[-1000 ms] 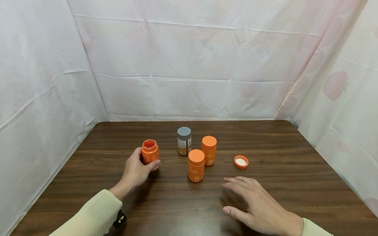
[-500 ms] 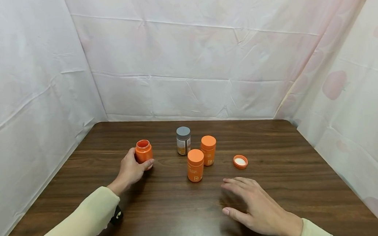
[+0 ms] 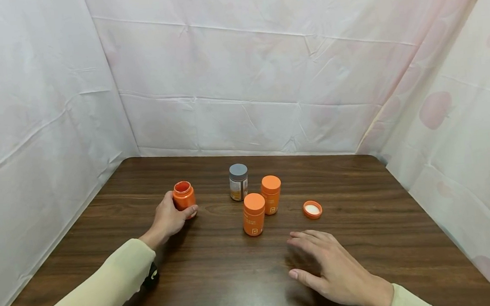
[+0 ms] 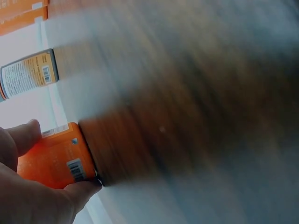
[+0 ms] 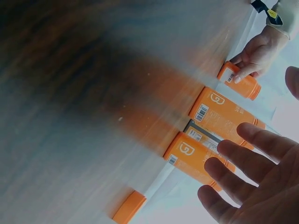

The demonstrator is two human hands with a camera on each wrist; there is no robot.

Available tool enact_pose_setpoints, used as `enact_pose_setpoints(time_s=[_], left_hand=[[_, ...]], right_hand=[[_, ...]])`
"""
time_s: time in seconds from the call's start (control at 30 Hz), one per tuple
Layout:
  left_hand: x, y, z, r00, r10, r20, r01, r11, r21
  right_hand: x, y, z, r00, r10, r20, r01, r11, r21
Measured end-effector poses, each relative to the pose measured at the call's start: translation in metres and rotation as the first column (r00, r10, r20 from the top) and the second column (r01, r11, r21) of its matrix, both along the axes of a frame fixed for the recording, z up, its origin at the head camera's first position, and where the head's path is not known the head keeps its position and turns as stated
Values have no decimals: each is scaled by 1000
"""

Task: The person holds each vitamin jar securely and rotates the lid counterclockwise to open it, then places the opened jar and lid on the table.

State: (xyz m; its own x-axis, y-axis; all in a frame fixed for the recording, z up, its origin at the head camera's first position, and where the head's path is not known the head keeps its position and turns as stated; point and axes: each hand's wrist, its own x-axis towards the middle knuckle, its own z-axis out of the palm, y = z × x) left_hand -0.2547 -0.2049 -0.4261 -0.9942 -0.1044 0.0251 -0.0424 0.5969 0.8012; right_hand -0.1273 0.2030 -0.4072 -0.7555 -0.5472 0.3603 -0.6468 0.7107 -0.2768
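Observation:
My left hand (image 3: 169,217) grips an uncapped orange bottle (image 3: 184,200) at the left of the table, thumb on its near side. The bottle stands upright with its mouth facing up; the left wrist view shows its barcode label and its base at the table. At the right, my right hand (image 3: 332,270) holds nothing, fingers extended and thumb apart, low over the table. Beyond its fingertips lies an orange cap (image 3: 312,210), its white inner side up. Two capped orange bottles, a front one (image 3: 254,215) and a rear one (image 3: 271,195), stand between the hands.
Behind the front orange bottle stands a clear bottle with a grey cap (image 3: 239,183). Everything rests on a dark wooden table (image 3: 236,277). A white curtain (image 3: 231,78) hangs along the table's back, with more curtain at both sides.
My left hand has moved the uncapped bottle a short way to the left, mostly in the first half second. The right hand, the cap and the other bottles stay in place.

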Motion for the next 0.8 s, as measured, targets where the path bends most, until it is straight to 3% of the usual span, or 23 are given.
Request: enact_pose_setpoints(time_s=[0.4, 0.57, 0.8], left_hand=[[2, 1, 3, 1000, 23, -3, -23, 1000, -8], [6, 3, 13, 993, 62, -99, -65, 998, -25], [14, 12, 30, 968, 87, -237, -94, 995, -19]], right_hand=[[0, 0, 1, 1000, 1, 1, -1, 1000, -8], [0, 0, 2, 1000, 1, -20, -1, 1000, -4], [-1, 1, 2, 999, 0, -39, 0, 1000, -9]])
